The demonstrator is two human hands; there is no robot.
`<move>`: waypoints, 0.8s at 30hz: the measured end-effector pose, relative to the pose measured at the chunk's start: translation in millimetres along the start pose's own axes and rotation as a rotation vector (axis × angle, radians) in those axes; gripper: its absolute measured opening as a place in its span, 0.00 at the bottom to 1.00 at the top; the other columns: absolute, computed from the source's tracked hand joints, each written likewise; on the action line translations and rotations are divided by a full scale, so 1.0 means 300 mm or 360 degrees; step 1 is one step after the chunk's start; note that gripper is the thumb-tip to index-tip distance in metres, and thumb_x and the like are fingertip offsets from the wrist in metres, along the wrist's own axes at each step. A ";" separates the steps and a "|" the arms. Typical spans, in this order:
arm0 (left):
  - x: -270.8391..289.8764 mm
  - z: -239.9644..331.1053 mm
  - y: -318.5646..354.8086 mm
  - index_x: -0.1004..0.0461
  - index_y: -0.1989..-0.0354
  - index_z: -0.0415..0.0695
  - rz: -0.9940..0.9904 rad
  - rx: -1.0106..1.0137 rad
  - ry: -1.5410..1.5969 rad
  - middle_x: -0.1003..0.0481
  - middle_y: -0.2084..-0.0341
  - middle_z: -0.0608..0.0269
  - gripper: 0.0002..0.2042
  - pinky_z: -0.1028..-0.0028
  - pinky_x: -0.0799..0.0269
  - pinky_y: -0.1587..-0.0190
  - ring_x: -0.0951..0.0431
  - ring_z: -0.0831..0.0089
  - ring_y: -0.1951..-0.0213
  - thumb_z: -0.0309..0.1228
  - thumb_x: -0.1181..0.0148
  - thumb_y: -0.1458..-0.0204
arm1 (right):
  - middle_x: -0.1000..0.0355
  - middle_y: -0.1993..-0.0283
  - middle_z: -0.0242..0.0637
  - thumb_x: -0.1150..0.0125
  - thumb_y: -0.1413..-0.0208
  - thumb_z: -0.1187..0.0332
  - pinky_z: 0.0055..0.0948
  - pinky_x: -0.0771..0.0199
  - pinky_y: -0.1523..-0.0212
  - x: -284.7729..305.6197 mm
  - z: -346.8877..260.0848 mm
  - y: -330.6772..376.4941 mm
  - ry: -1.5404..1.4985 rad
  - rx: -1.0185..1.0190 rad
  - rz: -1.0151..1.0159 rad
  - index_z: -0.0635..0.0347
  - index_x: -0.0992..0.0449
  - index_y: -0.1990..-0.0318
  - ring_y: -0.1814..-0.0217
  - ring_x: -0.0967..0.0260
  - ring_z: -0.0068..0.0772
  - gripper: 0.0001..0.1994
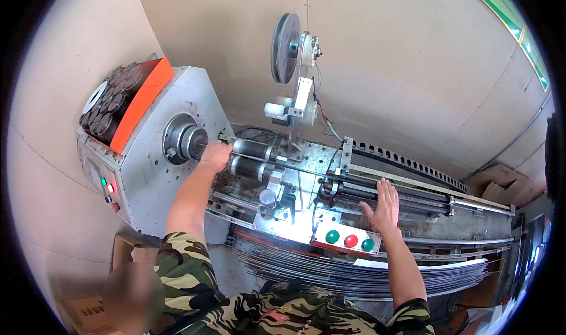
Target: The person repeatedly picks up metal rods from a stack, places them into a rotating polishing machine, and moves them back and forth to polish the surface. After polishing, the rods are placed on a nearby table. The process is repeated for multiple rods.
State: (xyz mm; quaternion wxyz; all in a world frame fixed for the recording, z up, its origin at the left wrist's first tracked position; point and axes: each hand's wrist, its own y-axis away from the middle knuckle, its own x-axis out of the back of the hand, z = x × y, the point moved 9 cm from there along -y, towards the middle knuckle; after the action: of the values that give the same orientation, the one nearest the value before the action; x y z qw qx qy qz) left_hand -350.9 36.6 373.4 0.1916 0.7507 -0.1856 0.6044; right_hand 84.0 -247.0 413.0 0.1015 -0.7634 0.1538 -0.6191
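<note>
At the machine's left end the left hand [216, 156] grips the thin rod [259, 160] by the chuck [187, 140], seemingly early in loading, while the right hand [384, 205] lies open-palmed on the dark guide rails [407, 195].

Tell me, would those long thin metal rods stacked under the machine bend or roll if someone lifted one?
The rods look long and thin, and already bow along the stack, so one would probably sag and flex. If round, they may roll once loose. The bare metal probably feels smooth, perhaps slippery.

orange guard [141, 102] | grey pulley wheel [285, 47] | button panel [349, 239] | cardboard boxes [501, 185]
</note>
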 end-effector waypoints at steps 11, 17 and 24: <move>0.024 0.000 -0.003 0.24 0.60 0.45 0.0033 -0.0063 0.0027 0.20 0.66 0.56 0.09 0.58 0.29 0.51 0.23 0.56 0.54 0.25 0.49 0.48 | 0.38 0.32 0.54 0.30 0.51 0.53 0.48 0.49 0.27 -0.015 -0.006 -0.017 0.0043 -0.0035 0.0048 0.70 0.36 0.37 0.28 0.44 0.53 0.38; -0.022 -0.029 -0.015 0.24 0.58 0.44 0.0043 -0.0105 0.0028 0.20 0.66 0.54 0.10 0.57 0.29 0.51 0.22 0.55 0.55 0.25 0.48 0.48 | 0.37 0.33 0.55 0.30 0.51 0.53 0.48 0.48 0.28 -0.019 -0.023 -0.021 0.0043 -0.0077 0.0074 0.69 0.34 0.38 0.29 0.43 0.54 0.37; -0.002 -0.019 -0.003 0.25 0.58 0.44 0.0159 -0.0162 0.0092 0.20 0.67 0.51 0.11 0.55 0.29 0.51 0.22 0.52 0.57 0.24 0.46 0.50 | 0.37 0.33 0.55 0.30 0.50 0.52 0.48 0.48 0.28 -0.043 -0.016 -0.023 0.0043 -0.0126 0.0102 0.69 0.32 0.40 0.29 0.44 0.54 0.36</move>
State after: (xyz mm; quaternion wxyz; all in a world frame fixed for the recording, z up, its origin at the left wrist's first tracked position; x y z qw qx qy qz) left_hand -355.4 40.5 373.7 0.2042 0.7120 -0.2478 0.6245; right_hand 77.7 -235.7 404.7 0.0889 -0.7530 0.2041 -0.6192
